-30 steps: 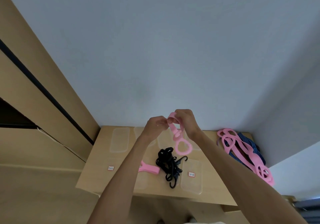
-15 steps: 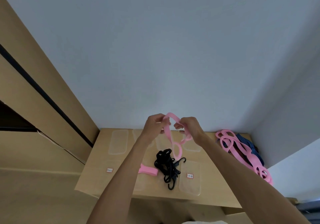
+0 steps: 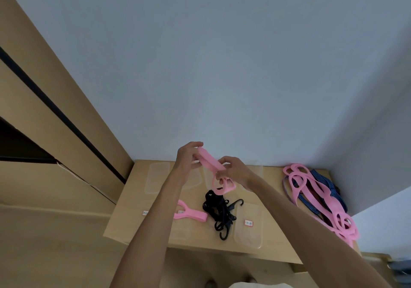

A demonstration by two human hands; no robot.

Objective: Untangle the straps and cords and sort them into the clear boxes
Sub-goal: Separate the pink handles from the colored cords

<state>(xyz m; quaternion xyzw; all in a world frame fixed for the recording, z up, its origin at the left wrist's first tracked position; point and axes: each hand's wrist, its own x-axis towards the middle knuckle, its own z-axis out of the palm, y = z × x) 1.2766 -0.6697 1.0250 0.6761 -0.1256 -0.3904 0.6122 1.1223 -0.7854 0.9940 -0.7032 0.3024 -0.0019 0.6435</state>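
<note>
Above the wooden table (image 3: 124,216) both hands hold one pink strap (image 3: 211,164), folded flat between them. My left hand (image 3: 189,157) grips its upper end. My right hand (image 3: 233,171) pinches the lower part, where a pink loop hangs down. Below them lies a bundle of black cords with hooks (image 3: 219,212). Another folded pink strap (image 3: 189,213) lies in the near left clear box, partly behind my left forearm. A tangle of pink straps and blue cords (image 3: 320,198) sits at the table's right end. Several clear boxes (image 3: 156,177) stand on the table.
A clear box (image 3: 249,232) with a small label stands at the front edge, right of the black cords. Wooden cabinet panels (image 3: 55,120) rise on the left. A pale wall closes the back and the right side.
The pink strap hung in open loops between my hands; now it is folded into a flat bar. My left hand has risen and my right hand has dropped a little.
</note>
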